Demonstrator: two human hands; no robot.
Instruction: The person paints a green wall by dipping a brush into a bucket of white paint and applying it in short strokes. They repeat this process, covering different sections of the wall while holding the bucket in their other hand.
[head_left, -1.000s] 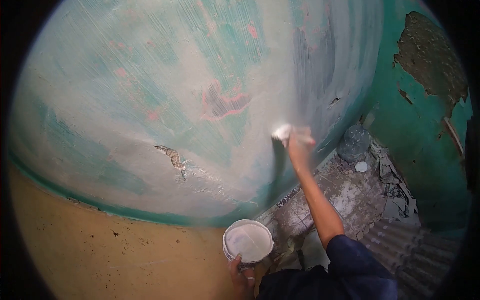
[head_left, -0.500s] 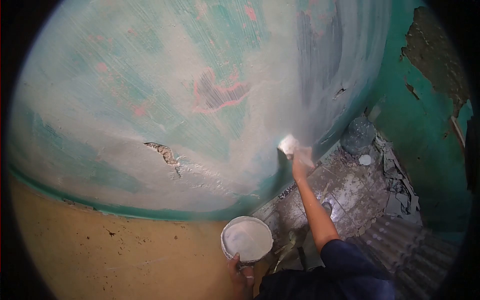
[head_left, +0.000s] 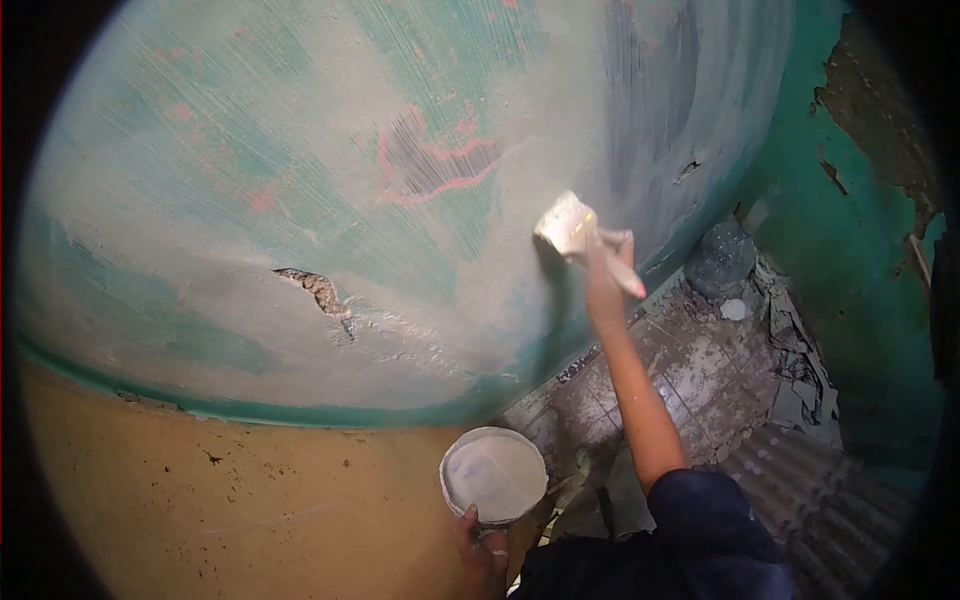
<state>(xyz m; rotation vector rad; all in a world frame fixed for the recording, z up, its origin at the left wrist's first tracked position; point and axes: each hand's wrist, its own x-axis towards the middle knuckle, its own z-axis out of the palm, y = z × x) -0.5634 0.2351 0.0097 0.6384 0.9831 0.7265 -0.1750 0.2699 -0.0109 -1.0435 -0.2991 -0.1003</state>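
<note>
1. My right hand is clenched round the handle of the wide flat paintbrush with white-loaded bristles. The bristles are pressed to the green plaster wall streaked with whitewash.
2. Change: half a second ago the brush sat lower, near the foot of the wall. It is now higher, level with the pink-edged bare patch. My arm has stretched out further with it.
3. My reading: the stroke is on its upward leg, laying a coat on the strip just left of the darker, wet-looking grey band.
4. My left hand grips the small round white paint bucket from below, low against the ochre lower band of the wall. It has hardly shifted and shows white paint inside.
5. The jagged crack in the plaster lies well left of the brush, untouched by it.
6. The tiled floor carries rubble in the corner.
</note>
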